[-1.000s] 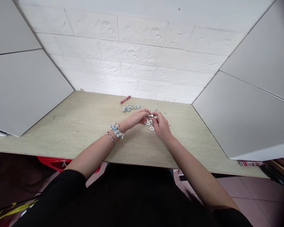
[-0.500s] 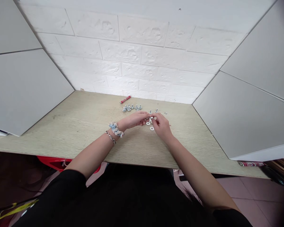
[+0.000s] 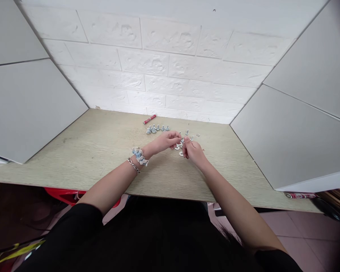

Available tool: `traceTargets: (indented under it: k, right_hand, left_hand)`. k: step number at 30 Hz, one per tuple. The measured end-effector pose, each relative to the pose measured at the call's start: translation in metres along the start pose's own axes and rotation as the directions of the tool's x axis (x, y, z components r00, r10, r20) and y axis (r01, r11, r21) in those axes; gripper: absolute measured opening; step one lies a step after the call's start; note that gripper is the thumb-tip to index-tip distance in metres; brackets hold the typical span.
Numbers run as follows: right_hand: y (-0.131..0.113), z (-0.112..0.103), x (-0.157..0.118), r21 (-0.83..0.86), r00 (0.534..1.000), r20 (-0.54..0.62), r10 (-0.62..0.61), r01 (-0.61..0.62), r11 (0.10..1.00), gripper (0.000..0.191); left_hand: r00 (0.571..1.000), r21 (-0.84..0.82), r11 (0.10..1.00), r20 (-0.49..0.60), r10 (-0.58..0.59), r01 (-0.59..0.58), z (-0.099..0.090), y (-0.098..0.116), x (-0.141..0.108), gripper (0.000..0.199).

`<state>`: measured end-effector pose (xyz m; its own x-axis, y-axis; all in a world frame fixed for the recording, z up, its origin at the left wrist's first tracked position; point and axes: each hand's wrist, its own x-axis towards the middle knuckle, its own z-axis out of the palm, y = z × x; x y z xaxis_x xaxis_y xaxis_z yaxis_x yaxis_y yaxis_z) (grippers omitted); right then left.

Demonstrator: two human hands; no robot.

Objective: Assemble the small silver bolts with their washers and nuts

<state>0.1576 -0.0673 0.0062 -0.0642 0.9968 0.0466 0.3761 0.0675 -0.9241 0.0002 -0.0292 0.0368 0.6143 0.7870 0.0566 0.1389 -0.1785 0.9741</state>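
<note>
- White brick-pattern wall [image 3: 170,64], behind the worktop.
- Grey side panels [image 3: 31,109], one on either side.
- Pale wood-grain worktop [image 3: 73,151], carrying everything below.
- Left hand [image 3: 164,141] and right hand [image 3: 193,151], now drawn closer together above the worktop than a moment earlier.
- Fingers [image 3: 186,140] of both hands, closed in on a small bright metal piece [image 3: 182,141], mostly hidden; which hand grips it cannot be told.
- Fabric scrunchie [image 3: 138,156] and chain bracelet [image 3: 133,165], on the left wrist.
- Red-and-white tube [image 3: 149,119], lying near the wall.
- Row of hex bolts [image 3: 157,129], standing on their heads left of the hands.
- Flat washers [image 3: 177,147], just below the fingers.
</note>
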Motion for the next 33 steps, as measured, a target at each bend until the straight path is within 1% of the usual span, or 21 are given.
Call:
traceTargets:
  k: [2,4,7,9,11,14,16,17,21,22,25,27,30,33]
  right_hand:
    - [0.001,0.001,0.001,0.037,0.999,0.038,0.016,-0.017,0.999,0.066]
    - [0.002,0.001,0.003,0.066,0.998,0.059,0.013,-0.017,0.998,0.062]
    - [0.003,0.002,0.004,0.060,0.998,0.051,-0.037,0.034,0.998,0.046]
    - [0.002,0.002,0.003,0.015,0.997,0.015,-0.081,0.081,0.997,0.033]
    - [0.001,0.002,0.002,-0.065,0.990,-0.025,-0.138,0.136,0.989,0.025]
    - [0.001,0.001,-0.001,-0.213,0.969,-0.050,-0.242,0.226,0.951,0.019]
    - [0.002,0.001,-0.001,-0.261,0.962,-0.061,-0.266,0.241,0.935,0.016]
    - [0.002,0.001,-0.001,-0.265,0.964,-0.070,-0.256,0.229,0.937,0.016]
    - [0.001,0.000,0.000,-0.188,0.984,-0.096,-0.151,0.130,0.973,0.023]
    - [0.001,-0.001,0.001,-0.149,0.990,-0.079,-0.120,0.107,0.983,0.028]
    - [0.000,-0.001,0.002,-0.037,1.000,0.023,-0.019,0.020,0.999,0.058]
    - [0.000,0.000,0.002,-0.001,0.996,0.079,0.031,-0.031,1.000,0.070]
    - [0.001,0.001,0.004,0.062,0.994,0.091,0.055,-0.061,0.996,0.069]
    - [0.003,0.004,0.006,0.146,0.995,0.052,0.082,-0.089,0.985,0.062]
  left_hand:
    - [1.000,0.035,0.999,0.018,0.016,-0.016,0.001,0.002,-0.001,0.012]
    - [1.000,0.060,0.998,0.018,0.020,-0.021,0.001,0.003,-0.001,0.012]
    - [1.000,0.076,0.997,-0.021,0.006,-0.005,0.001,0.001,0.001,0.010]
    - [0.998,0.078,0.997,-0.060,-0.002,0.006,0.000,-0.002,0.003,0.008]
    - [0.996,0.082,0.997,-0.093,-0.001,0.009,-0.001,-0.004,0.004,0.008]
    - [0.992,0.100,0.995,-0.124,0.014,-0.002,-0.002,-0.006,0.005,0.010]
    - [0.991,0.114,0.993,-0.134,0.023,-0.008,-0.002,-0.007,0.004,0.012]
    - [0.991,0.120,0.993,-0.135,0.023,-0.007,-0.002,-0.007,0.004,0.012]
    - [0.991,0.121,0.993,-0.132,0.015,0.001,0.001,-0.004,0.003,0.010]
    - [0.991,0.120,0.993,-0.132,0.018,-0.002,0.002,-0.004,0.002,0.010]
    - [0.992,0.121,0.992,-0.123,0.042,-0.027,0.006,-0.004,0.002,0.011]
    - [0.993,0.122,0.992,-0.107,0.057,-0.044,0.008,-0.004,0.002,0.011]
    - [0.993,0.141,0.988,-0.086,0.076,-0.064,0.010,-0.006,0.002,0.010]
    - [0.992,0.188,0.980,-0.090,0.083,-0.065,0.009,-0.007,0.001,0.012]
